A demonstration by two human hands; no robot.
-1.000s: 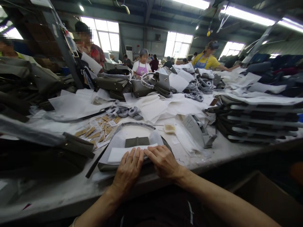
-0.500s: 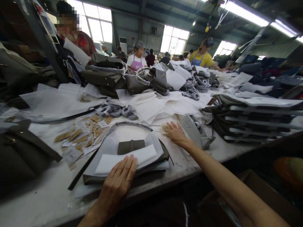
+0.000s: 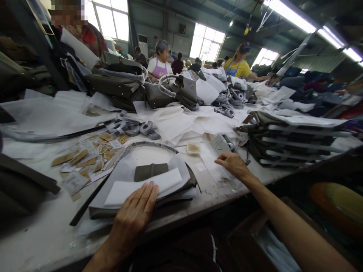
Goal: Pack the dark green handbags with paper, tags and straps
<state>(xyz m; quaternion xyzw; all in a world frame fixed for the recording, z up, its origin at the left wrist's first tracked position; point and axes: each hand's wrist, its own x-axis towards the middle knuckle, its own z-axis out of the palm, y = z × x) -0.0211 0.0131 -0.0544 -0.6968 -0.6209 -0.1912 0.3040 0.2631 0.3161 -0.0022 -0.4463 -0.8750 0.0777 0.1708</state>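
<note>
The left hand (image 3: 136, 206) lies flat and open, palm down, on a white paper sheet (image 3: 143, 187) that covers a flat olive-grey bag (image 3: 147, 198) lying near the front edge of the desk (image 3: 42, 234); a small folded flap (image 3: 150, 171) of the same material shows just above the sheet. The right hand (image 3: 231, 162) hovers to the right with fingers loosely curled, just beside a grey tape dispenser (image 3: 219, 143) and a small tray (image 3: 193, 148); whether it pinches anything between the fingertips I cannot tell. The bag looks soft and limp, likely light, with a slim curved handle (image 3: 154, 144) arching above it, so it would probably sag if lifted by one corner and is better taken along an edge or at the handle. The paper seems thin and slippery and would likely slide unless pressed flat
</note>
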